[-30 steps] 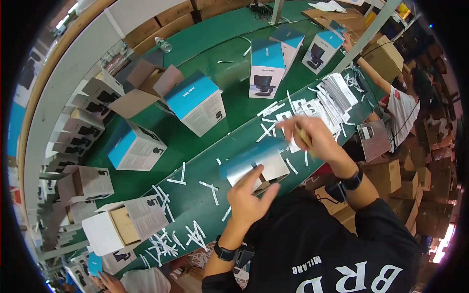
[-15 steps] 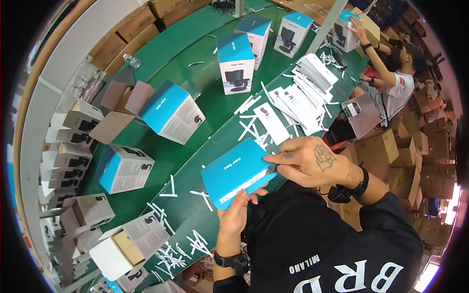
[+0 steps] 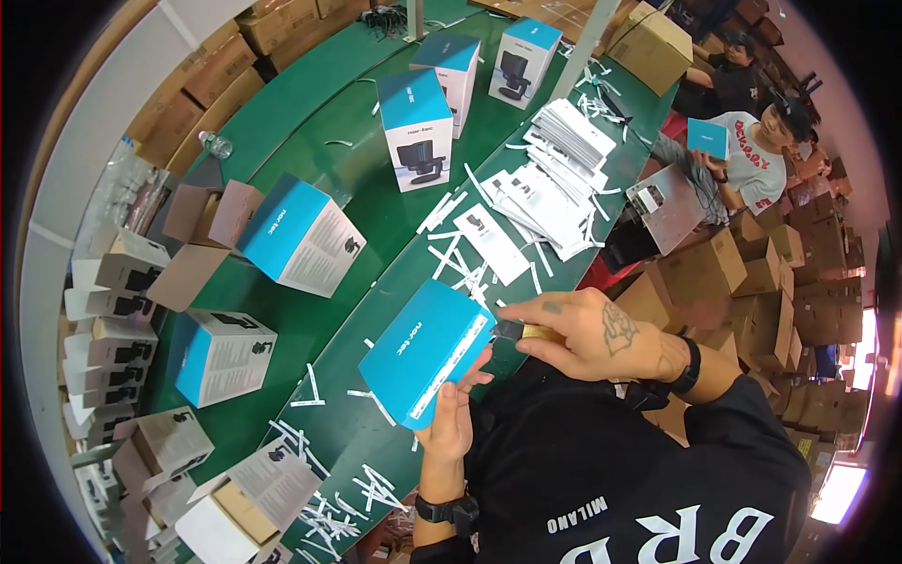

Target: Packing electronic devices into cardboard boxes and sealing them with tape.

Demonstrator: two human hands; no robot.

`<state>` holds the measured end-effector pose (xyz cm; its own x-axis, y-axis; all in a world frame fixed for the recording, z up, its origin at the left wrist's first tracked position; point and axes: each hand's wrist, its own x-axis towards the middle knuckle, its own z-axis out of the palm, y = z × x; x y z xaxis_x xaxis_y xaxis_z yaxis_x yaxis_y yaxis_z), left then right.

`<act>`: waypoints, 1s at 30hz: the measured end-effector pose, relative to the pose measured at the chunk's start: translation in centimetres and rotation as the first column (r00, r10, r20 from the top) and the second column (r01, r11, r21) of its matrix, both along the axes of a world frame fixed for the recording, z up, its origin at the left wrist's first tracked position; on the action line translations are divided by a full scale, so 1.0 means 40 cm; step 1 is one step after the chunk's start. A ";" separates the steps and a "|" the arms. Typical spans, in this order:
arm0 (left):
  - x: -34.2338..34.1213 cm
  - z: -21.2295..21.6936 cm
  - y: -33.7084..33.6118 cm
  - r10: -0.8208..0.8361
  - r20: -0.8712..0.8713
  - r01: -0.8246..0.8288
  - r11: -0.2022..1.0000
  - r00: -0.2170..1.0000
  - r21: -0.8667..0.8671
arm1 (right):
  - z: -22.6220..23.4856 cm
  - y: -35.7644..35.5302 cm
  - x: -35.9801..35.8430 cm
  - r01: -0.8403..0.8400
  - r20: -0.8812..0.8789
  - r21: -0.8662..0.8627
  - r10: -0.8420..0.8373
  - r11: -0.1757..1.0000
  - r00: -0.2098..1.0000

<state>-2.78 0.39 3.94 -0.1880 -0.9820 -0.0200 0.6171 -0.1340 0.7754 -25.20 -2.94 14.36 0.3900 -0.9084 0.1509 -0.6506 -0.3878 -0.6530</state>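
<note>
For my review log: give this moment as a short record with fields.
setting: green table strewn with white paper strips
left hand: supports blue box from below
right hand: presses small dark tool to box edge
nearby: more blue boxes, leaflet stack, cardboard cartons
others: seated co-workers

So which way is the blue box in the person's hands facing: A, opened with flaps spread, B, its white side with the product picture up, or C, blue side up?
C: the blue box shows its plain blue face upward, held from below by the left hand.
</note>
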 end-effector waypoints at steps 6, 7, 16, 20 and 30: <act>-0.085 0.009 -0.037 0.039 0.013 -0.039 0.999 0.999 -0.001 | 0.029 -0.057 -0.031 0.059 0.140 0.462 -0.139 0.885 0.980; -0.095 0.004 -0.041 0.047 0.029 -0.046 0.999 0.998 -0.024 | 0.032 -0.062 -0.032 0.074 0.198 0.562 -0.221 0.824 0.955; -0.134 0.007 -0.056 0.150 0.115 -0.135 0.982 0.982 -0.130 | -0.081 -0.049 0.005 -0.173 0.656 0.738 -0.634 0.652 0.411; -0.135 -0.020 -0.028 0.190 0.147 -0.177 0.979 0.971 -0.100 | -0.084 -0.040 0.020 0.027 0.577 0.612 -0.469 0.791 0.668; -0.133 -0.085 -0.011 0.200 0.159 -0.195 0.980 0.967 -0.050 | -0.023 -0.081 0.020 0.106 0.088 -0.026 -0.103 0.994 0.991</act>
